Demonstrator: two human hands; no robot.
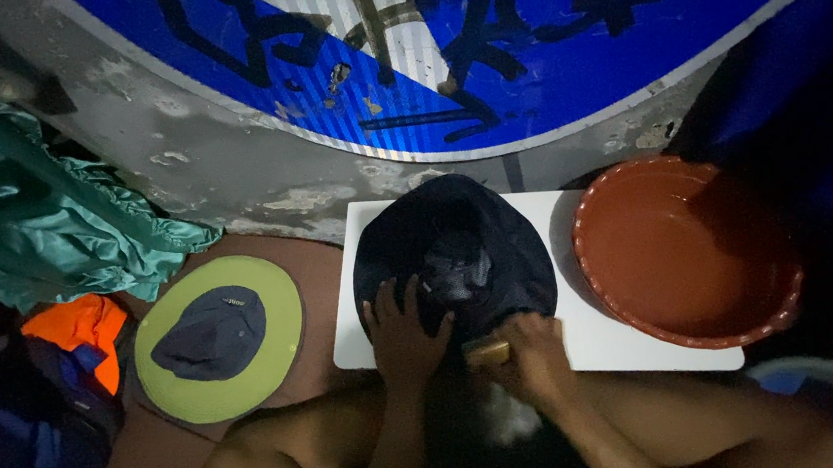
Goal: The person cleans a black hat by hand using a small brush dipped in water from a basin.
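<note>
A dark navy brimmed hat (457, 246) lies crown up on a white board (633, 341) in front of me. My left hand (404, 329) presses flat on the near brim of the hat. My right hand (535, 353) is closed around a small yellowish block (485, 352), possibly a bar of soap or a brush, held against the hat's near edge. White foam shows just below the hands.
A brown plastic basin (685, 252) sits on the board's right end. A second hat, green brim with a dark crown (219, 339), lies on the floor at left. Green fabric (49, 223) and orange clothing (77, 325) pile at far left. A blue round sign (542, 66) leans behind.
</note>
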